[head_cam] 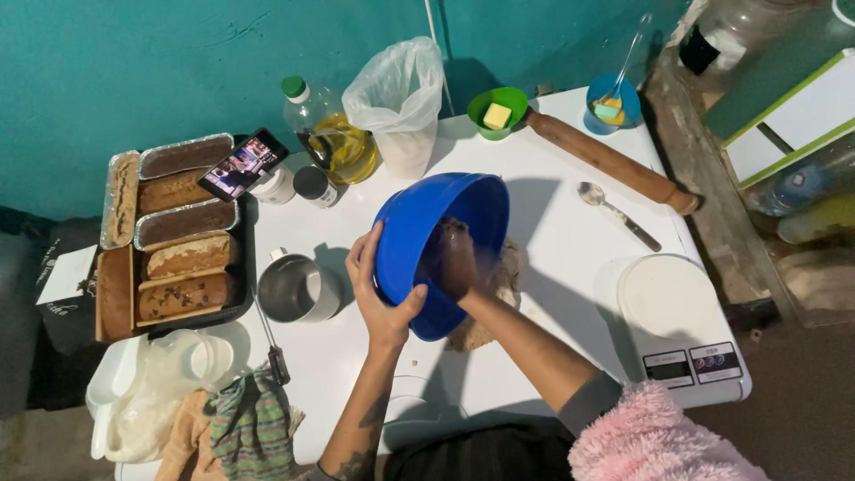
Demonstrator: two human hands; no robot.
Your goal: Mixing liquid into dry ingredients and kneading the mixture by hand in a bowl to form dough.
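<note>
Tilting over the dough [499, 294] on the table [570, 178], the blue bowl [427, 240] is clamped at its rim by the left hand [378, 289]; the right hand [456, 260] works inside, grip apparently loose but blurred. Risk: the bowl slips if the one-handed hold weakens.

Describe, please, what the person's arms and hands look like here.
Both hands are bare: no gloves. The left hand sits on an uncovered forearm with dark tattoo markings near the elbow. The right hand has a grey sleeve pushed up the forearm, with fluffy pink fabric over it.
</note>
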